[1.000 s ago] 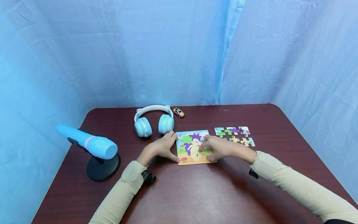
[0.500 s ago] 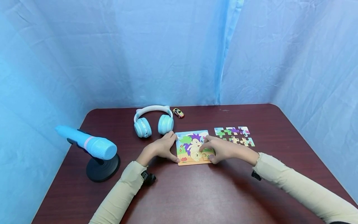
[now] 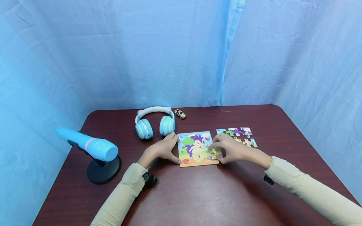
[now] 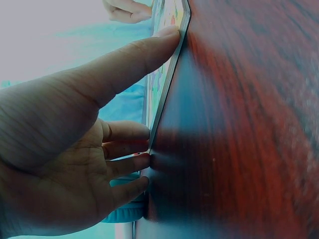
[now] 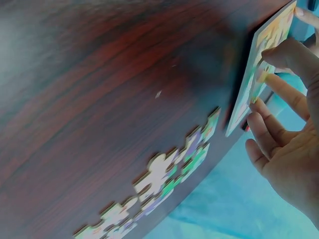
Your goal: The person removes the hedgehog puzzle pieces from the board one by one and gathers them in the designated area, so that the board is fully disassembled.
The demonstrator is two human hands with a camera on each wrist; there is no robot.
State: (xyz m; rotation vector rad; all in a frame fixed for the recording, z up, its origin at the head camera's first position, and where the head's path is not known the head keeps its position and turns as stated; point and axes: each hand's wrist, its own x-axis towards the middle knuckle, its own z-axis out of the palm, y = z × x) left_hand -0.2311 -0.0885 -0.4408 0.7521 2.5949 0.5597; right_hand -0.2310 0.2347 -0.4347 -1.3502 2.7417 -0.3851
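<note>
A jigsaw board point(image 3: 195, 147) with a purple-haired cartoon animal picture lies flat at mid-table. My left hand point(image 3: 165, 147) rests along its left side, thumb on the near corner and the fingers touching the edge farther back. Its thumb point(image 4: 159, 47) and fingers look fairly straight in the left wrist view. Over the board's right side, my right hand point(image 3: 227, 147) pinches a tan puzzle piece point(image 3: 214, 154) between thumb and index finger, near the lower right corner. Its other fingers are loosely bent. How firmly the piece sits in the board cannot be told.
Several loose puzzle pieces point(image 3: 249, 142) lie in two rows right of the board, partly behind the right hand. Blue headphones point(image 3: 144, 128) and a toy car point(image 3: 180, 114) sit behind. A blue microphone point(image 3: 101, 149) on a black stand point(image 3: 103, 172) is at left.
My right hand has shifted to the right across the board, toward its lower right corner, and more of the picture shows. My left hand stays in place.
</note>
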